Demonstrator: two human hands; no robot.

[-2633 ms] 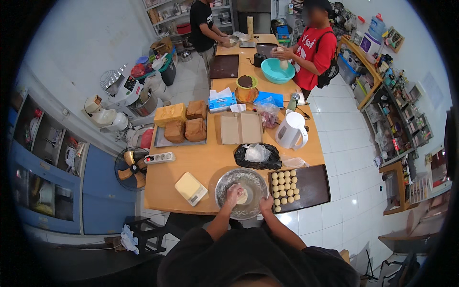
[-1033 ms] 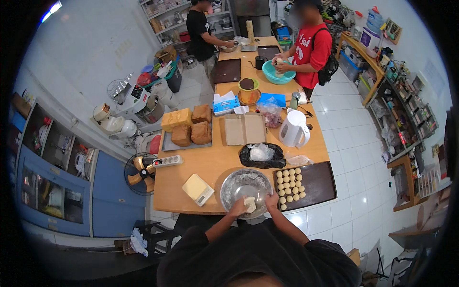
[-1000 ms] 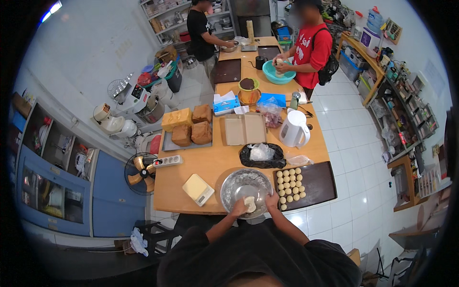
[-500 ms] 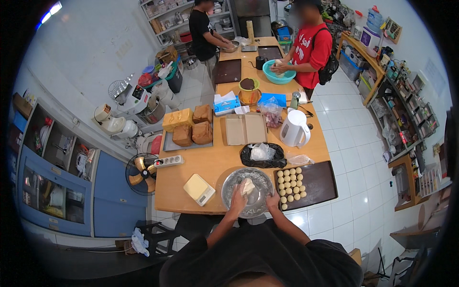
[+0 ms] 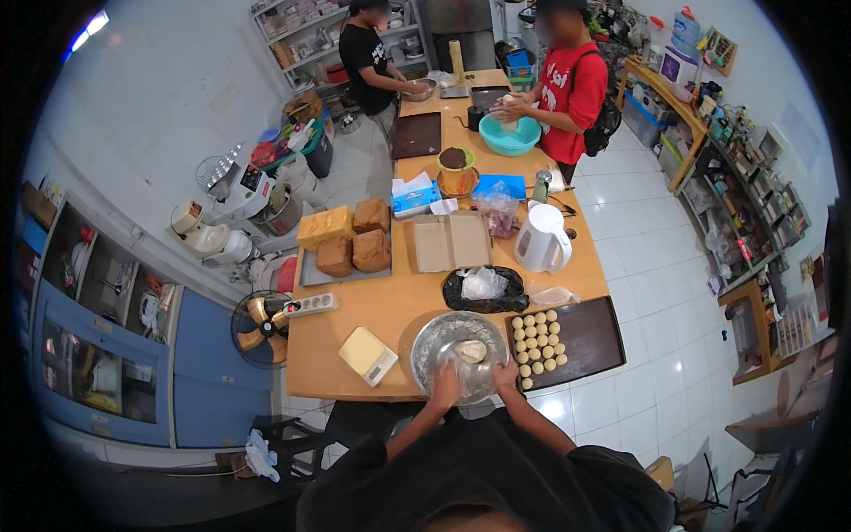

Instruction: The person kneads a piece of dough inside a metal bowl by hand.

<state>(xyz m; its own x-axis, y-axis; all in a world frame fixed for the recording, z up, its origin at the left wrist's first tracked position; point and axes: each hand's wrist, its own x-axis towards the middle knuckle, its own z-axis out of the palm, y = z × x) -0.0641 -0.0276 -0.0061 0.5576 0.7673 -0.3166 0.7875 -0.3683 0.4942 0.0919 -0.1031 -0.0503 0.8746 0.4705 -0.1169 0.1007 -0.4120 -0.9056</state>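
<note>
A steel bowl (image 5: 434, 332) dusted with white sits at the front of the table, holding a pale dough lump (image 5: 471, 351). Inside it my left hand (image 5: 447, 379), blurred and whitish at the fingers, is just below and left of the lump; how bent the fingers are is unclear. My right hand (image 5: 504, 375) grips the bowl's right rim. Beside the bowl, a dark tray (image 5: 589, 341) holds several round pale dough balls (image 5: 542, 340). A cream kitchen scale (image 5: 369, 353) lies to the left.
On the table (image 5: 337, 319) are loaves (image 5: 333, 254), a power strip (image 5: 312, 304), a black bag (image 5: 454, 285), an open box (image 5: 434, 244) and a white kettle (image 5: 538, 238). Two people (image 5: 363, 62) (image 5: 567, 97) work at the far end, one over a turquoise bowl (image 5: 496, 138).
My left hand has worked the dough, lifting it a little and drawing back toward me; the lump now lies higher in the bowl. My right hand stays at the rim. The co-worker's hands moved.
</note>
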